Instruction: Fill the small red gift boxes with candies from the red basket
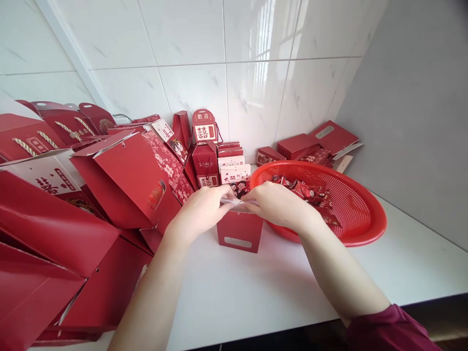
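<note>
A small red gift box (237, 228) with a clear slot window low on its near side stands upright on the white counter. My left hand (204, 207) pinches the left part of the box's pale top edge between thumb and fingers. On the right part of the same edge, my right hand (272, 202) closes in the same way. The fingertips of both hands nearly meet over the top. What lies inside the box is hidden. Just right of my right hand sits a red plastic basket (360, 219) holding several small red wrapped packets (310, 192).
Large red gift bags and boxes (127, 180) crowd the left side. Small decorated boxes (204, 131) stand against the tiled wall (190, 87). More red boxes (298, 146) lie behind the basket. A grey panel (417, 122) bounds the right; the counter's front edge runs below.
</note>
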The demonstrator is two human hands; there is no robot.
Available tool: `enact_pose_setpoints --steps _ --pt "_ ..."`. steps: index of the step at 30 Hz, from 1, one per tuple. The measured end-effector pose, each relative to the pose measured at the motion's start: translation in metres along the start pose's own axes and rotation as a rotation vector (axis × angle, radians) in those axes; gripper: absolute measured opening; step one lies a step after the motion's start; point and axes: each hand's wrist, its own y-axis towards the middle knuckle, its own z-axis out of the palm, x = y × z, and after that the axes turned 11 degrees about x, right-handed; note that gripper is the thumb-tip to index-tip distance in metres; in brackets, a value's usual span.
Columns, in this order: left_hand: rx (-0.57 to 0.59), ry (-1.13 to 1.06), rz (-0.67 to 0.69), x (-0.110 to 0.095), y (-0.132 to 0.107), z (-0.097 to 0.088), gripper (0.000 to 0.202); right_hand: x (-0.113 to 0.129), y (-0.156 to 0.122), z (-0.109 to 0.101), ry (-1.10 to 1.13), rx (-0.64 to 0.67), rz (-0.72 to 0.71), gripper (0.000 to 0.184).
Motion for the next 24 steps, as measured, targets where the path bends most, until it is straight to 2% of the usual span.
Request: enact_pose_setpoints --steps 4,7,11,13,17,20,24 --pt "0.065 0.114 -0.013 0.001 0.000 -0.001 0.040 -0.003 0.007 0.005 0.050 0.035 -0.120 0.034" --pt "0.081 0.202 -0.030 0.004 0.001 -0.005 0.046 0.002 0.011 0.007 0.098 0.059 -0.112 0.029" --pt "0.081 0.197 -0.067 0.009 0.003 -0.012 0.041 0.014 0.012 0.010 0.081 -0.161 -0.133 0.012" --pt "0.097 0.191 -0.098 0.011 0.002 -0.016 0.039 0.019 0.011 0.010 0.073 -0.212 -0.198 0.010" --pt "0.099 0.248 -0.242 0.016 0.000 -0.025 0.041 0.018 0.007 0.007 0.084 -0.103 -0.308 0.026" --pt "0.053 0.289 -0.373 0.018 0.004 -0.029 0.044 0.017 0.003 0.003 0.081 0.038 -0.255 0.033" --pt "0.002 0.331 -0.447 0.017 0.012 -0.027 0.041 0.018 -0.002 -0.002 0.067 0.183 -0.181 0.031"
